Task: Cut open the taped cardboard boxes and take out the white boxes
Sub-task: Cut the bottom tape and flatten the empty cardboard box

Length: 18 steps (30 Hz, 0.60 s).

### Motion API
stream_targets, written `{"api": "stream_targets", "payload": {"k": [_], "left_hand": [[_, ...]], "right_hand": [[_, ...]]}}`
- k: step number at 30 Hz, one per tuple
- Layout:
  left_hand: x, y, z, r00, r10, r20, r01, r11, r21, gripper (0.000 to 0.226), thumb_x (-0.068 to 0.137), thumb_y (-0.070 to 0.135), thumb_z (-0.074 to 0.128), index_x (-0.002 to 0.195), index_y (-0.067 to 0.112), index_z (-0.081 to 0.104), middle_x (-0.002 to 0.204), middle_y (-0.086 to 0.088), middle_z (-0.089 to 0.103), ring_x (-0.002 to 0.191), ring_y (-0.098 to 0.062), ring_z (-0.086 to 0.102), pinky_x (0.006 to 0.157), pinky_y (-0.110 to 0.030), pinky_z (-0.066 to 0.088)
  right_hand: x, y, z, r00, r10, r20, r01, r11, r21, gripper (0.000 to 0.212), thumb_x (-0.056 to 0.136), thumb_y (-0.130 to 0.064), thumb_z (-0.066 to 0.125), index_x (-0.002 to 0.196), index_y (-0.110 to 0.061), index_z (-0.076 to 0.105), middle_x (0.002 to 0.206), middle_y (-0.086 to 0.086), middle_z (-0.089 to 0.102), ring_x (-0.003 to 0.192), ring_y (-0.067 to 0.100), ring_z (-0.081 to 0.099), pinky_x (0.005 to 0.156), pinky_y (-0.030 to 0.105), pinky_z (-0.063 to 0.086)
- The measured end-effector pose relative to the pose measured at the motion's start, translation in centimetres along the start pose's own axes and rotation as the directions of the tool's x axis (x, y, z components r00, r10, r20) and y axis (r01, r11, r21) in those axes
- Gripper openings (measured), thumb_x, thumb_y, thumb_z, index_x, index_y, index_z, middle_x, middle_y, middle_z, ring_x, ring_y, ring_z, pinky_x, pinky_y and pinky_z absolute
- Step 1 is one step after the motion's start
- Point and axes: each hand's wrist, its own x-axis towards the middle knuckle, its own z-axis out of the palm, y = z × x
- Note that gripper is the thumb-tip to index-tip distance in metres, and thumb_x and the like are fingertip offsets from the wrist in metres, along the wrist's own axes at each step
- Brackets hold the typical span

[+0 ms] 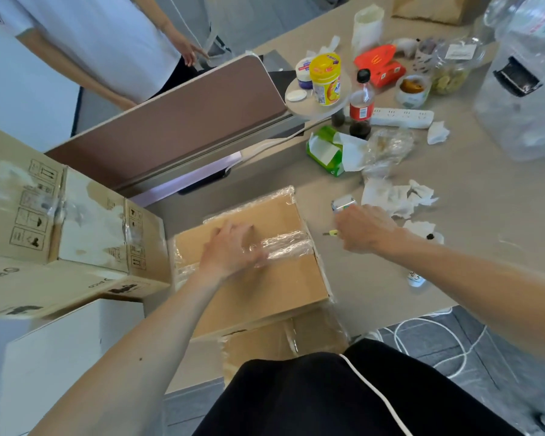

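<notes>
Grey-beige tabletop (472,196): clutter far right, bare strip right of box | brown cardboard box wrapped in clear tape (265,294): at near edge, likely stiff and light, film slippery, steady by its flat top | left hand (233,250): grip flat on tape seam | right hand (367,229): grip closed round small yellow-tipped cutter (331,233), just right of box

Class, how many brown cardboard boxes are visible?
4: taped box under the left hand; lower box beneath it; top box and bottom box stacked at left. More may be hidden.
</notes>
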Motion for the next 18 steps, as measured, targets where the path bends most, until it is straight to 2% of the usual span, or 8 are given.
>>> {"api": "stream_targets", "payload": {"k": [1,2,4,6,8,10,13,18], "left_hand": [[0.2,0.5,-0.4,1.000,0.011,0.011,-0.011,1.000,0.012,0.096,0.061,0.088,0.046,0.144,0.040,0.039,0.143,0.000,0.038,0.136,-0.031,0.033,0.109,-0.058,0.033],[0.6,1.0,-0.6,0.999,0.023,0.025,-0.024,1.000,0.021,0.091,0.063,0.082,0.056,0.143,0.042,0.038,0.142,-0.002,0.035,0.141,-0.030,0.026,0.112,-0.063,0.026],[1.4,1.9,-1.1,0.994,0.044,0.097,-0.047,0.998,0.028,0.100,0.061,0.072,0.073,0.147,0.043,0.029,0.155,0.000,0.019,0.151,-0.030,0.003,0.113,-0.071,0.008],[2.2,2.9,-1.6,0.978,0.050,0.202,-0.058,0.998,0.036,0.120,0.057,0.062,0.084,0.153,0.043,0.015,0.165,0.002,-0.002,0.153,-0.031,-0.008,0.112,-0.073,0.004],[2.8,3.9,-1.8,0.963,0.058,0.263,-0.081,0.994,0.076,0.129,0.058,0.051,0.087,0.155,0.043,0.003,0.166,-0.003,-0.007,0.152,-0.035,-0.006,0.113,-0.073,0.004],[3.0,4.7,-1.7,0.964,0.076,0.257,-0.107,0.988,0.112,0.127,0.057,0.045,0.084,0.154,0.042,0.001,0.163,-0.008,0.001,0.151,-0.038,0.000,0.114,-0.072,0.006],[2.5,5.2,-1.5,0.974,0.102,0.203,-0.131,0.982,0.133,0.118,0.057,0.046,0.076,0.150,0.041,0.004,0.151,-0.008,0.017,0.145,-0.039,0.014,0.112,-0.062,0.027],[2.2,5.4,-1.2,0.981,0.127,0.147,-0.151,0.975,0.164,0.113,0.055,0.051,0.063,0.149,0.037,0.004,0.142,-0.012,0.025,0.134,-0.043,0.024,0.105,-0.056,0.039]], "right_hand": [[-0.1,0.7,0.3,0.998,0.062,-0.021,-0.059,0.993,0.102,0.011,0.093,-0.019,0.052,0.088,-0.012,0.058,0.091,0.009,0.060,0.073,0.030,0.057,0.060,0.032,0.038],[-0.3,1.3,0.6,0.992,0.123,-0.020,-0.116,0.968,0.221,0.024,0.096,-0.022,0.051,0.074,-0.012,0.053,0.080,0.008,0.058,0.067,0.028,0.052,0.056,0.031,0.036],[-0.9,1.4,1.2,0.984,0.176,0.027,-0.170,0.878,0.448,0.040,0.098,-0.022,0.049,0.059,-0.010,0.045,0.061,0.005,0.049,0.061,0.025,0.048,0.050,0.033,0.034],[-1.5,0.5,2.0,0.975,0.202,0.090,-0.211,0.728,0.652,0.036,0.096,-0.017,0.048,0.066,0.000,0.055,0.059,0.012,0.057,0.054,0.022,0.053,0.056,0.040,0.048],[-1.9,-0.7,3.1,0.965,0.219,0.146,-0.247,0.565,0.787,0.031,0.095,-0.013,0.048,0.080,0.010,0.061,0.073,0.022,0.067,0.048,0.017,0.062,0.065,0.042,0.057],[-1.9,-1.5,4.2,0.953,0.258,0.158,-0.264,0.458,0.849,0.031,0.095,-0.013,0.050,0.083,0.012,0.062,0.080,0.024,0.069,0.050,0.019,0.067,0.064,0.042,0.059],[-1.6,-2.4,5.0,0.932,0.333,0.144,-0.268,0.362,0.893,0.029,0.097,-0.015,0.052,0.086,0.008,0.066,0.081,0.018,0.070,0.045,0.016,0.062,0.060,0.038,0.060],[-0.3,-3.2,4.7,0.927,0.350,0.136,-0.255,0.323,0.911,0.036,0.100,-0.019,0.052,0.083,0.009,0.065,0.074,0.014,0.066,0.036,0.005,0.047,0.044,0.021,0.049]]}}
